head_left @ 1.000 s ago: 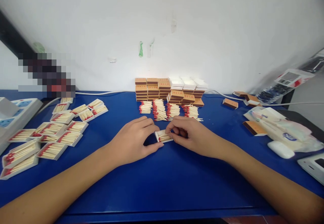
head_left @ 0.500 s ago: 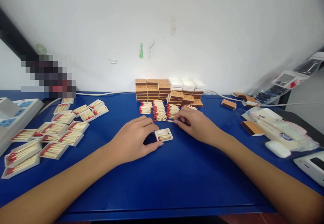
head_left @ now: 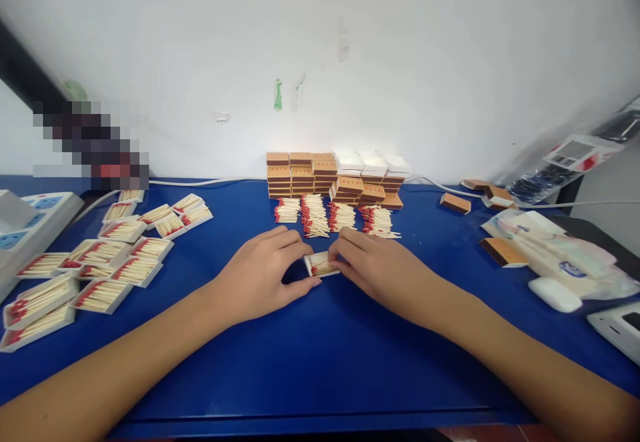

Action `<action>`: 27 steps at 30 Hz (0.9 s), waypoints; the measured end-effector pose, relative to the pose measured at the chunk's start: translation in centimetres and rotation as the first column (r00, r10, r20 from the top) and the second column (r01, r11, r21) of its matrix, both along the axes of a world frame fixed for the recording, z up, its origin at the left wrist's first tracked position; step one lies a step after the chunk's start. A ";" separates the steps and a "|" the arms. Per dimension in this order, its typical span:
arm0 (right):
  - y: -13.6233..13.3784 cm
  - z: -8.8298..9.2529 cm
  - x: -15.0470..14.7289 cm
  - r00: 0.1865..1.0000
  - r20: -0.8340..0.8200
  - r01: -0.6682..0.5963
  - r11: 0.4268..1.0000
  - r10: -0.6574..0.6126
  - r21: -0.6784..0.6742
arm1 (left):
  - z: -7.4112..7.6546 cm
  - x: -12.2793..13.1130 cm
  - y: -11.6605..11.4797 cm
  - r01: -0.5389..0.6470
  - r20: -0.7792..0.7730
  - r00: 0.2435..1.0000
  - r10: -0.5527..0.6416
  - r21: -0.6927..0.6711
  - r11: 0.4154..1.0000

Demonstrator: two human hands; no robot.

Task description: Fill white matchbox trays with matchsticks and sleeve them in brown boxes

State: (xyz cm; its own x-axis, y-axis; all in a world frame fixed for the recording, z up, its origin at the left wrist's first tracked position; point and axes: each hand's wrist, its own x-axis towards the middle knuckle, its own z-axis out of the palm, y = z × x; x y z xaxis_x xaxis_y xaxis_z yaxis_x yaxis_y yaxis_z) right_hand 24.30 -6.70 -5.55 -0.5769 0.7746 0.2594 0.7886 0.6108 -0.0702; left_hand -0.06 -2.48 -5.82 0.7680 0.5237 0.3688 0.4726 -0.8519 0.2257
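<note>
A small white matchbox tray point(head_left: 309, 267) with a few red-headed matches in it lies on the blue table. My left hand point(head_left: 267, 269) steadies it, thumb at the near left corner and fingers at the far left edge. Over the tray's right end, the fingers of my right hand point(head_left: 373, 262) are pinched together on a match point(head_left: 325, 271) inside it. The fingertips partly hide what they grip. Just beyond my hands lie several loose match piles, among them a tall middle pile point(head_left: 315, 217) and a right-hand pile point(head_left: 380, 222).
Stacked matchboxes point(head_left: 303, 179) stand against the wall, with white trays point(head_left: 373, 161) on top. Filled trays point(head_left: 103, 294) spread at left beside a power strip point(head_left: 43, 212). At right lie loose matchboxes point(head_left: 455, 203), a tissue pack point(head_left: 570, 252), a white case point(head_left: 555, 294) and a bottle point(head_left: 565, 162).
My right hand has moved from the match piles toward me and left, its fingertips now over the tray. The right-hand pile is uncovered. My left hand stays at the tray.
</note>
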 end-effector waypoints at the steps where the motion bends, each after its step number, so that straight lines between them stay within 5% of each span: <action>1: -0.1 -0.1 -0.2 1.000 -0.003 -0.015 1.000 0.015 -0.010 | 0.0 0.0 0.0 0.002 0.001 1.000 -0.002 0.000 1.000; 7: 1.6 -0.1 1.9 0.971 -0.230 0.055 0.997 -0.064 -0.046 | 0.0 0.0 0.0 -0.001 0.008 1.000 0.001 -0.003 1.000; 11: 3.1 -0.6 3.9 0.973 -0.177 0.144 0.989 -0.145 -0.019 | -0.1 0.0 0.0 0.002 0.015 1.000 -0.002 -0.006 1.000; 27: 3.5 -1.2 4.2 0.972 -0.183 0.133 0.988 -0.146 -0.084 | 0.0 -0.1 -0.1 0.013 0.029 0.999 -0.014 0.013 1.000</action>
State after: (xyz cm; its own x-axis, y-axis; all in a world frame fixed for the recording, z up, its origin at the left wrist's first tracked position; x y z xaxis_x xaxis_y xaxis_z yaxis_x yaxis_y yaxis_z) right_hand 28.49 -3.19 -6.75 -0.4078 0.8641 0.2951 0.8342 0.4840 -0.2644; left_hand -0.14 -2.56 -5.80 0.7640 0.5083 0.3975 0.4543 -0.8612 0.2281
